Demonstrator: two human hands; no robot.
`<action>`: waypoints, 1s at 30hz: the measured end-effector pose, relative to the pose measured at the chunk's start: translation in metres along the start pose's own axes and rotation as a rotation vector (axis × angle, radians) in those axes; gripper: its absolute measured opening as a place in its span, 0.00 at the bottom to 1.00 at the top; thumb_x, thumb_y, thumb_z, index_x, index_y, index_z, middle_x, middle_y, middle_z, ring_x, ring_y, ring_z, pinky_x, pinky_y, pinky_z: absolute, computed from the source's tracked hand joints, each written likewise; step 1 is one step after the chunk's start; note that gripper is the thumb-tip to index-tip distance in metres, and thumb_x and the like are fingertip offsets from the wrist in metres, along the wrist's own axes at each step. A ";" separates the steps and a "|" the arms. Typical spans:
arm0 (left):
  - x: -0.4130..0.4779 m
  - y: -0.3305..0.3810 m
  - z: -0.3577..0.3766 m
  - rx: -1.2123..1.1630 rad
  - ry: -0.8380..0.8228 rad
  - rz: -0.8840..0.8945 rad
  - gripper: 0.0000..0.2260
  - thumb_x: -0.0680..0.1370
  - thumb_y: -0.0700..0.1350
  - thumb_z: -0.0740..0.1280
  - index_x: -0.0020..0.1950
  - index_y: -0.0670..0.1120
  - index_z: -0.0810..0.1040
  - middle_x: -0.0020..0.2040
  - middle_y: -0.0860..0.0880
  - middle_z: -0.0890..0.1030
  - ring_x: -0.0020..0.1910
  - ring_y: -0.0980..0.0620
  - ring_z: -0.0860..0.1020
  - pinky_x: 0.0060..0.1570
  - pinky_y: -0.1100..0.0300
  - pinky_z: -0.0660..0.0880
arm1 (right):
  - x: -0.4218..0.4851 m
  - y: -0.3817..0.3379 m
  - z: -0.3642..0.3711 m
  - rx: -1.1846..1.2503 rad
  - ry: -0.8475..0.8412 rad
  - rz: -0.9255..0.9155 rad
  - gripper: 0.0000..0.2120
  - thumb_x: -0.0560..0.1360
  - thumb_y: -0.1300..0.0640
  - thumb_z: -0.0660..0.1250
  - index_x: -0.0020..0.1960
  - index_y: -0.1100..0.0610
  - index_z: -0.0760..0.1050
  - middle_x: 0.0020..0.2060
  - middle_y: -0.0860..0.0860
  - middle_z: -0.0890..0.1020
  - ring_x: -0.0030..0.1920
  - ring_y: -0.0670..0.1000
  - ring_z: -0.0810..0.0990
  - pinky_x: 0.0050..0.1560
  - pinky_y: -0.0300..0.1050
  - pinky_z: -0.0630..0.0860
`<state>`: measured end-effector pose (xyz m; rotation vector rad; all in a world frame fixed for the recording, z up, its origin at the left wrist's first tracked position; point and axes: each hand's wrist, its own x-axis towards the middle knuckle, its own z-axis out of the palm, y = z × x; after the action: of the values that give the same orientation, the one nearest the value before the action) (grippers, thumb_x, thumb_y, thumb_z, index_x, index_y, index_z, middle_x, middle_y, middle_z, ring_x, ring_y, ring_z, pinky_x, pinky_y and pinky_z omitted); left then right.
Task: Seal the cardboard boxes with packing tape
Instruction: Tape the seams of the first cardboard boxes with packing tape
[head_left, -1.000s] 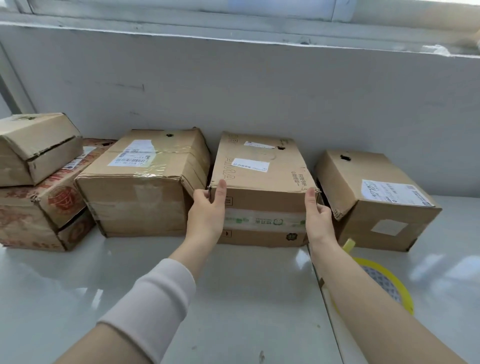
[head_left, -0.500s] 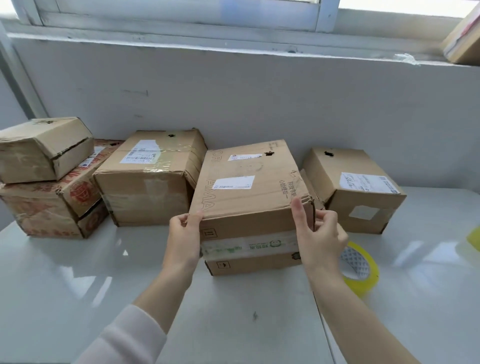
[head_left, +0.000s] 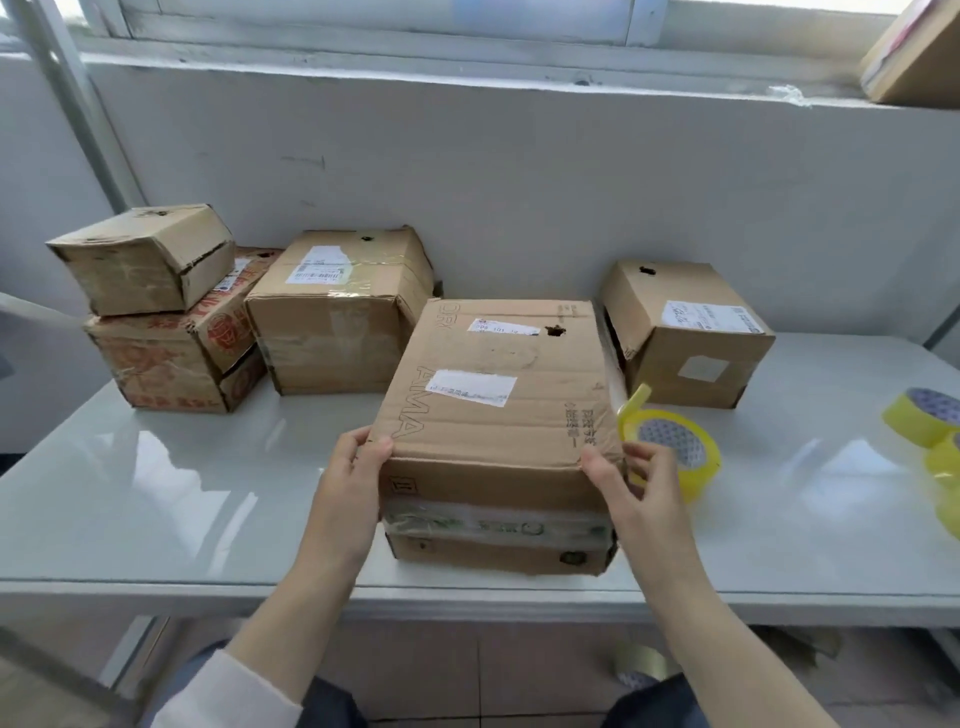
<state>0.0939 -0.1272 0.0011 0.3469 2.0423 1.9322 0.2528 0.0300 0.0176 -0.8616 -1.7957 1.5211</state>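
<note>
The box (head_left: 493, 410) sits at the desk's (head_left: 156, 499) near edge. The left hand (head_left: 350, 488) and right hand (head_left: 641, 488) each grip a near top corner. One tape (head_left: 675, 452) lies just right of it.

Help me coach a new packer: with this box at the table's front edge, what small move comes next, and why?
Probably free the right hand and pick up the yellow tape roll beside it. It and the left hand grip the near top corners of the box, which rests on the table, and the roll's loose end sticks up.
</note>
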 end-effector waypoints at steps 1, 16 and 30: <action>0.002 0.000 -0.006 0.039 -0.008 0.012 0.06 0.78 0.54 0.58 0.48 0.60 0.75 0.49 0.57 0.78 0.50 0.56 0.76 0.50 0.52 0.74 | -0.009 0.005 0.003 0.034 -0.021 0.031 0.19 0.65 0.38 0.68 0.49 0.44 0.66 0.56 0.46 0.74 0.55 0.41 0.74 0.47 0.36 0.71; -0.053 -0.002 0.015 -0.243 -0.095 -0.225 0.57 0.58 0.63 0.76 0.74 0.63 0.38 0.74 0.54 0.62 0.71 0.51 0.64 0.69 0.38 0.60 | 0.057 0.008 -0.003 -0.130 0.100 0.038 0.30 0.74 0.39 0.61 0.69 0.57 0.64 0.66 0.55 0.68 0.65 0.52 0.68 0.65 0.45 0.63; 0.003 0.001 -0.020 -0.185 0.085 -0.147 0.49 0.62 0.62 0.70 0.75 0.60 0.46 0.73 0.52 0.58 0.69 0.53 0.60 0.68 0.50 0.56 | 0.084 0.020 0.010 -0.002 0.038 0.159 0.37 0.74 0.40 0.63 0.76 0.45 0.48 0.74 0.47 0.59 0.73 0.53 0.58 0.70 0.57 0.59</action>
<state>0.0832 -0.1445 0.0028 0.0707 1.8617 2.0554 0.1968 0.0942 0.0005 -1.0491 -1.7370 1.5900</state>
